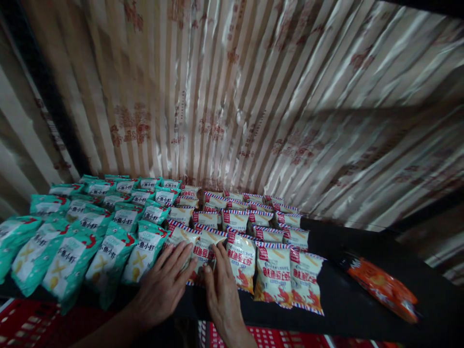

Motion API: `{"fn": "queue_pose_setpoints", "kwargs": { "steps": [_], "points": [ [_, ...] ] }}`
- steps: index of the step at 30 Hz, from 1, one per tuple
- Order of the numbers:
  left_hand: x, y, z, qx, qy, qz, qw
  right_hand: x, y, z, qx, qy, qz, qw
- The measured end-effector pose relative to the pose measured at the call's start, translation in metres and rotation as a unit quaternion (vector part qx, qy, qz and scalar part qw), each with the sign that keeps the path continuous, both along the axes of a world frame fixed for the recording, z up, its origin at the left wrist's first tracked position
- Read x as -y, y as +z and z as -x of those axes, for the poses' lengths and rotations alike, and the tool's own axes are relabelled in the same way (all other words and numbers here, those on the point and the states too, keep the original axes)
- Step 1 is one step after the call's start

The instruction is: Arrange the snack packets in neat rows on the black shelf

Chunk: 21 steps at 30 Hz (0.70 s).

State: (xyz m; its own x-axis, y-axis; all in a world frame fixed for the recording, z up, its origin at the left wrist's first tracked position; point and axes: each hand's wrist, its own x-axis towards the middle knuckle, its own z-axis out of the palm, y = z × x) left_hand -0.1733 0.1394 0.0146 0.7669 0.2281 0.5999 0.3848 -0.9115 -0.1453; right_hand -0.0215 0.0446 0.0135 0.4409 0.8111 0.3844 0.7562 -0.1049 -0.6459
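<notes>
My left hand [165,280] lies with its fingers stretched over a cream snack bag [181,235] in the front row. Beside it, my right hand [222,285] rests its extended fingers against the neighbouring cream snack bag [207,238]. Both bags are partly covered by my fingers. Further cream bags with red print and striped edges, such as the front snack bag [273,273], stand in rows to the right and behind. On the left, rows of teal snack bags [70,261] begin right next to my left hand.
An orange snack bag [382,285] lies by itself on the black shelf [337,295] at the right. Red plastic baskets [253,336] show below the shelf's front edge. A striped, wrinkled sheet [224,96] with printed figures hangs behind the rows.
</notes>
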Motion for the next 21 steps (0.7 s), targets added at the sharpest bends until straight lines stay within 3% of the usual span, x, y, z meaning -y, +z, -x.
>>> {"fn": "queue_pose_setpoints", "kwargs": {
  "steps": [5, 8, 13, 17, 21],
  "points": [
    [0.008, 0.002, -0.017, -0.023, -0.018, 0.006, 1.000, 0.002, -0.003, -0.001, 0.015, 0.001, -0.001, 1.000],
    [0.009, 0.000, -0.026, -0.032, -0.017, 0.015, 0.999, 0.002, 0.006, -0.004, 0.055, -0.003, -0.006, 0.998],
    [0.005, -0.005, -0.029, -0.033, -0.015, 0.032, 0.999, -0.012, 0.048, -0.021, 0.144, 0.025, -0.012, 0.989],
    [0.003, -0.006, -0.029, -0.019, -0.014, 0.018, 1.000, -0.039, 0.084, -0.036, 0.177, 0.086, 0.071, 0.978],
    [0.002, -0.004, -0.030, -0.014, -0.011, 0.003, 1.000, -0.061, 0.100, -0.040, 0.234, 0.138, 0.165, 0.948]
  ]
}}
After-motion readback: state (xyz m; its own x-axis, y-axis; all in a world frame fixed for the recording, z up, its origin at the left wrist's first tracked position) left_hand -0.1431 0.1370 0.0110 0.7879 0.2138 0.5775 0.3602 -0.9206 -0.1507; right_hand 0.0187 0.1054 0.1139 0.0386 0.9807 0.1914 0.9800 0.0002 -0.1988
